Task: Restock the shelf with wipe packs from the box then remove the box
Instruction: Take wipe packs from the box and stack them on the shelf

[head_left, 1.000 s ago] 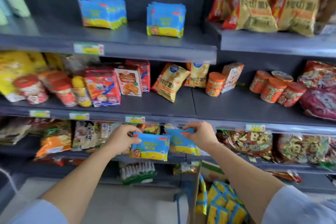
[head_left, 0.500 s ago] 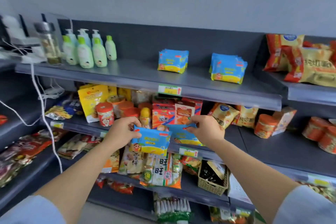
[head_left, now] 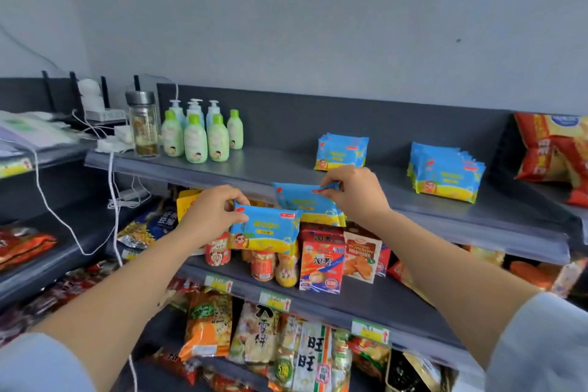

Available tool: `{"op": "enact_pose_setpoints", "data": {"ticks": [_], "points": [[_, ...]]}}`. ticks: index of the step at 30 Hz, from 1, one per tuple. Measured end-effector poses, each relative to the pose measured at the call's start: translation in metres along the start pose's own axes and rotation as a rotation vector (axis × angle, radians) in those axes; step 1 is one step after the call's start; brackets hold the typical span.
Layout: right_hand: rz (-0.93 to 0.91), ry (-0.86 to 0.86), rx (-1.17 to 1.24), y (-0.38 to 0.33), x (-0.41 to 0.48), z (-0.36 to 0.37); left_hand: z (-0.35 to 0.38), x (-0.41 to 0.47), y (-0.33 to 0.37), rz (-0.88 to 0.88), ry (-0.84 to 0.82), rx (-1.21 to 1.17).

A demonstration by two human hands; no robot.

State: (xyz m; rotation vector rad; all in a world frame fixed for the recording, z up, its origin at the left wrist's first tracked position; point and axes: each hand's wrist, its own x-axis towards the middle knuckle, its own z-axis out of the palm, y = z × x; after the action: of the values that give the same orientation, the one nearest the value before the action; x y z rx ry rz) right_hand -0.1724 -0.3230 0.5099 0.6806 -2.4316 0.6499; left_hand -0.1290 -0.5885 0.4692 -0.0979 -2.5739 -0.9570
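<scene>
My left hand (head_left: 211,215) pinches the top left edge of a blue and yellow wipe pack (head_left: 265,229), held in front of the middle shelf. A second wipe pack (head_left: 305,204) hangs from my right hand (head_left: 354,192), which pinches its top right corner at the front edge of the top shelf (head_left: 280,169). Two stacks of wipe packs stand on that top shelf, one (head_left: 342,153) just behind my right hand and a larger one (head_left: 445,170) further right. The box is out of view.
Green lotion bottles (head_left: 203,134) and a glass flask (head_left: 143,127) stand at the top shelf's left end. Snack bags (head_left: 553,149) fill the shelf to the right. Boxes, jars and bags crowd the lower shelves (head_left: 366,299). White cables (head_left: 111,200) hang down on the left.
Both hands have risen with their wipe packs from the lower shelves to the level of the top shelf. The view has tilted up, and the box has dropped out of sight.
</scene>
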Motion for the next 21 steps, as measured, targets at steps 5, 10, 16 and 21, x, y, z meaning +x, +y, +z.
{"op": "enact_pose_setpoints", "data": {"ticks": [5,10,16,21], "points": [[0.014,0.026,0.042,0.012,0.058,0.013,-0.016,0.050,0.001,0.031,0.033,0.037],[-0.005,0.061,0.051,0.032,0.115,0.027,-0.022,0.105,0.007,0.051,0.027,0.018],[-0.032,0.057,0.033,0.056,0.175,0.045,-0.017,0.162,0.007,0.017,0.030,-0.055],[-0.028,0.019,0.001,0.069,0.213,0.068,-0.011,0.197,-0.009,0.001,0.005,-0.082]]}}
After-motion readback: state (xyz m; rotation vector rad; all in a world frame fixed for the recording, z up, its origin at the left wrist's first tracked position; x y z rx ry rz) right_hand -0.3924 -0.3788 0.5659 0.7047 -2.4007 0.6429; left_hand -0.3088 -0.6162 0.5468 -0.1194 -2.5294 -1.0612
